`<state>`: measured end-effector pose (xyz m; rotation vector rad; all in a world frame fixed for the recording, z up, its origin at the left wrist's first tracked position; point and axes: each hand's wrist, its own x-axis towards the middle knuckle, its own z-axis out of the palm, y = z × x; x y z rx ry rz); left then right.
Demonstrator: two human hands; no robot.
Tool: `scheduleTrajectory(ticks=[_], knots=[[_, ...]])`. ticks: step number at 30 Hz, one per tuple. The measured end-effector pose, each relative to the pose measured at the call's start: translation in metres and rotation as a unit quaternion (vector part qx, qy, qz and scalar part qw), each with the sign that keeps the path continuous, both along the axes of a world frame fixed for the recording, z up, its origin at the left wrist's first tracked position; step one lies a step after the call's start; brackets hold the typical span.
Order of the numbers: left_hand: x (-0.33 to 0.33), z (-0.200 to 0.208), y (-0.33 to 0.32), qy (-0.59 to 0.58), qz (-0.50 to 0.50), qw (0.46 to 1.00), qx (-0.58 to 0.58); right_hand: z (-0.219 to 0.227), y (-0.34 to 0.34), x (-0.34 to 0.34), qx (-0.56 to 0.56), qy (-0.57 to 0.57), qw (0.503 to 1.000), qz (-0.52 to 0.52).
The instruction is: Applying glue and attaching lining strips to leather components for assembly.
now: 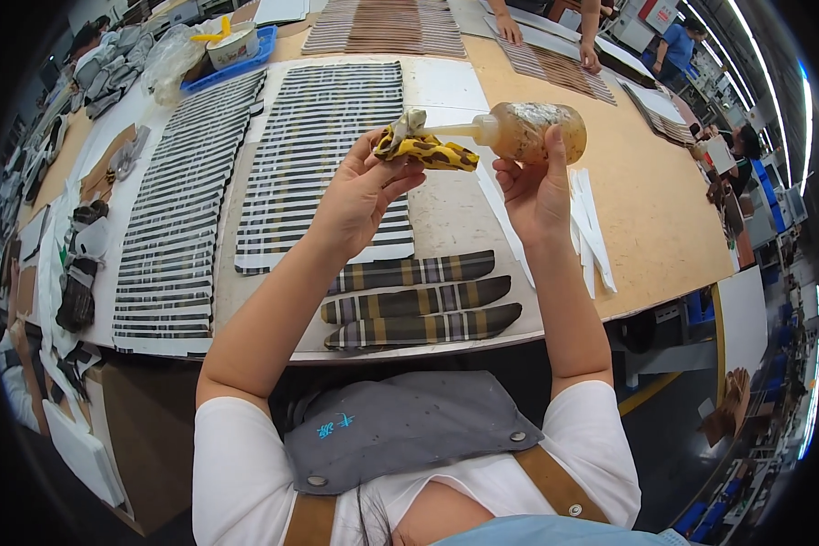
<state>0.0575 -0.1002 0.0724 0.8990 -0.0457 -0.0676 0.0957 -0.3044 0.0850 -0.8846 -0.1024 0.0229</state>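
Both my hands are raised over the worktable. My left hand (373, 182) is closed on a yellow cloth with dark spots (428, 150), bunched up with a greyish scrap at its top. A squeeze bottle (539, 132) of amber liquid lies sideways in my right hand (539, 187), my fingers wrapped round its body. Its long pale nozzle (460, 131) points left and reaches the cloth; whether liquid is coming out I cannot tell. Below my hands, three curved plaid fabric pieces (419, 300) lie stacked in a fan near the table's front edge.
Two long rows of overlapping plaid strips (323, 155) cover the left of the table (646, 209). White strips (590, 227) lie right of my right forearm. A blue tray (268, 45) holds a bowl (232, 45). Across the table, another person's hands (510, 29) touch brown striped pieces (555, 68).
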Motion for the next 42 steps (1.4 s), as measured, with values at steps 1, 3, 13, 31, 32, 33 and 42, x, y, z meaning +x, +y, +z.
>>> scheduleTrajectory(ticks=[1, 3, 13, 31, 32, 33, 42], knots=[[-0.002, -0.002, 0.002, -0.005, 0.006, 1.0, 0.003, -0.004, 0.001, -0.001, -0.021, -0.014, 1.0, 0.001], [-0.007, -0.006, 0.007, -0.03, 0.011, 0.999, 0.012, -0.007, 0.006, -0.005, -0.042, -0.027, 0.999, 0.004], [-0.011, -0.017, 0.016, -0.321, 0.144, 0.895, 0.275, -0.005, 0.027, -0.037, -0.049, -0.119, 0.991, -0.032], [-0.023, -0.001, 0.008, -0.291, 0.137, 0.882, 0.344, -0.01, 0.018, -0.054, -0.008, -0.158, 0.985, -0.07], [-0.024, -0.002, 0.007, -0.317, 0.146, 0.854, 0.385, -0.009, 0.018, -0.056, -0.008, -0.158, 0.985, -0.069], [-0.023, -0.005, 0.006, -0.336, 0.164, 0.831, 0.413, -0.008, 0.017, -0.057, -0.008, -0.159, 0.984, -0.075], [-0.03, 0.007, 0.008, -0.441, 0.199, 0.649, 0.587, -0.008, 0.007, -0.063, 0.01, -0.097, 0.994, -0.051]])
